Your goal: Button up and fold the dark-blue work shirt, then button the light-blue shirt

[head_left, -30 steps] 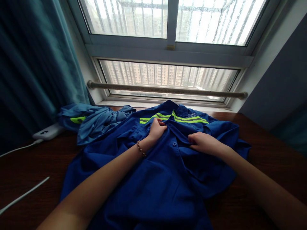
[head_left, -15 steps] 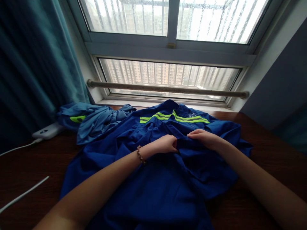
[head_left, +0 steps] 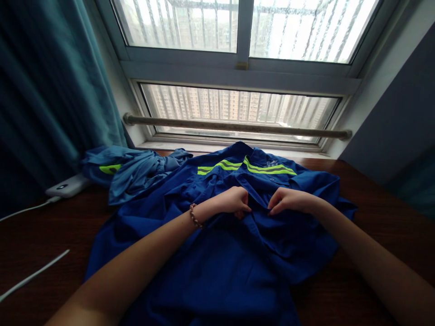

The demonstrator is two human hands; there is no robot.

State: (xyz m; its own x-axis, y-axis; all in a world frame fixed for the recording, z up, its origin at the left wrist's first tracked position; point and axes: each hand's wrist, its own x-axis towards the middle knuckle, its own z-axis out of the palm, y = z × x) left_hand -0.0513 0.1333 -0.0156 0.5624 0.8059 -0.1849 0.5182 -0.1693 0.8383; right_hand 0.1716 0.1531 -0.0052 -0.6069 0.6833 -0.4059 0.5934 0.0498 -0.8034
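A blue work jacket [head_left: 217,267] with yellow-green and grey reflective stripes across the chest lies spread out, collar toward the window. My left hand [head_left: 237,201], with a beaded bracelet at the wrist, is closed on the edge of the front opening near the middle. Opposite it, my right hand [head_left: 286,200] pinches the cloth of the other front panel, thumb and forefinger together. A small gap of blue fabric lies between the two hands. Below them the front edges overlap loosely, and a button shows above the right hand.
The jacket rests on a dark wooden surface [head_left: 37,244]. A crumpled lighter blue garment [head_left: 142,170] lies at the left, beside a white device [head_left: 68,185] with a cable. Another white cable [head_left: 34,276] runs at lower left. A metal bar [head_left: 238,125] crosses the window; a curtain [head_left: 57,81] hangs left.
My right hand has come down a little and its fingers now bend downward into the cloth. My left hand has shifted slightly left and up, still on the front edge.
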